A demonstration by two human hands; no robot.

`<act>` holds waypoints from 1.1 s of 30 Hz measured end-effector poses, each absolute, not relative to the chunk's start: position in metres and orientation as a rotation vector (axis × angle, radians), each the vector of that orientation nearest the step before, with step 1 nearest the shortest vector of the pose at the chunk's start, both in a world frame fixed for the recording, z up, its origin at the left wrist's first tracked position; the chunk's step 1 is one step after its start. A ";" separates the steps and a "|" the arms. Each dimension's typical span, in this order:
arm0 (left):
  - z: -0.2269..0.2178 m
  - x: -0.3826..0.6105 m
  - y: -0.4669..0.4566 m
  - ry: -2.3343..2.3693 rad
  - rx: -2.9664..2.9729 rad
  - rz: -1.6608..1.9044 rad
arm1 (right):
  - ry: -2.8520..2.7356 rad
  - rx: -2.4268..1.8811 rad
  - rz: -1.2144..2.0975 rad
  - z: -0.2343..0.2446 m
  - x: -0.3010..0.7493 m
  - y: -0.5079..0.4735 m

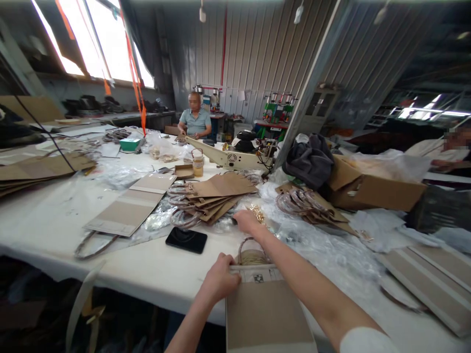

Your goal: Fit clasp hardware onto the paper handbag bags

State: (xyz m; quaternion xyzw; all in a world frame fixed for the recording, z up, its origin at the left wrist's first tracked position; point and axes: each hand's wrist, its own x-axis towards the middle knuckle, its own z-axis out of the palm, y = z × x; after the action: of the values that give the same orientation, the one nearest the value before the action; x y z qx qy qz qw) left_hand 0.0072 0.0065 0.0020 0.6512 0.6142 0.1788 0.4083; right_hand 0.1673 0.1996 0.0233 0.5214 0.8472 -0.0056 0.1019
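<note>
My left hand [220, 280] grips the upper left corner of a brown paper bag [265, 314] that lies at the near edge of the white table [147, 269]. The bag's rope handle [251, 250] loops out beyond its top edge. My right hand [247, 220] reaches forward past the bag to a small heap of gold metal clips [258, 212], fingers curled down onto them. Just beyond lies a fanned pile of folded brown bag pieces with handles [211, 198].
A black phone [186, 239] lies left of my hands. Finished bags lie at left [127, 211] and far right [434, 284]. Clear plastic wrap, a cardboard box [371, 189] and a machine [231, 158] crowd the table. One person sits at the far end [196, 121], another at right [447, 149].
</note>
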 end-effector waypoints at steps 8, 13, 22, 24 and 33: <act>-0.002 0.005 0.007 1.547 1.620 0.456 | 2.581 1.591 0.031 0.014 0.178 0.203; -0.001 0.005 0.007 1.557 1.607 0.440 | 2.663 1.729 -0.036 0.014 0.182 0.200; 0.004 0.004 0.005 1.549 1.593 0.459 | 2.836 1.835 -0.385 0.021 0.192 0.198; 0.004 0.004 0.005 1.553 1.593 0.460 | 2.865 1.870 -0.473 0.021 0.192 0.197; 0.005 0.003 0.008 1.535 1.600 0.445 | 2.851 2.061 -1.052 0.056 0.199 0.152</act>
State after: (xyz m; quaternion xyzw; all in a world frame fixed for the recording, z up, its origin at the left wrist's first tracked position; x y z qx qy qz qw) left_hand 0.0025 0.0076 0.0054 0.6402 0.6140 0.1779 0.4261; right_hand 0.1990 0.1521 0.0559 0.5417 0.7493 -0.2766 -0.2619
